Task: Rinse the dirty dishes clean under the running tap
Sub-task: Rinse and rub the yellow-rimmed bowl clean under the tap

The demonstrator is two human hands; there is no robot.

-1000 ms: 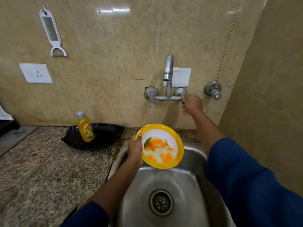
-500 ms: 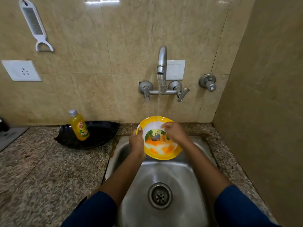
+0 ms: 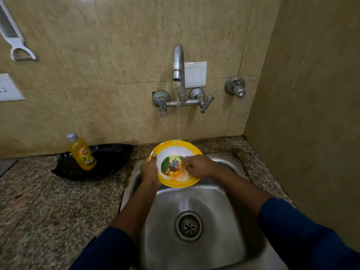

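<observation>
A yellow-rimmed plate [image 3: 172, 152] with a cartoon picture and orange residue is tilted over the steel sink [image 3: 196, 197]. Water [image 3: 178, 121] runs from the wall tap [image 3: 178, 61] onto the plate's far rim. My left hand [image 3: 149, 171] grips the plate's left edge, thumb over the rim. My right hand [image 3: 197, 166] lies on the plate's inner face, its fingertips touching the wet picture area; the fingers are blurred.
A yellow dish-soap bottle [image 3: 83, 152] stands on a black tray [image 3: 111, 158] on the granite counter [image 3: 48, 201] left of the sink. The drain [image 3: 188, 226] sits below the plate. A tiled wall [image 3: 311, 114] closes the right side. A peeler [image 3: 16, 43] hangs upper left.
My right hand left the tap handle and came down onto the plate. Water now runs, and much orange residue has washed off, uncovering the picture.
</observation>
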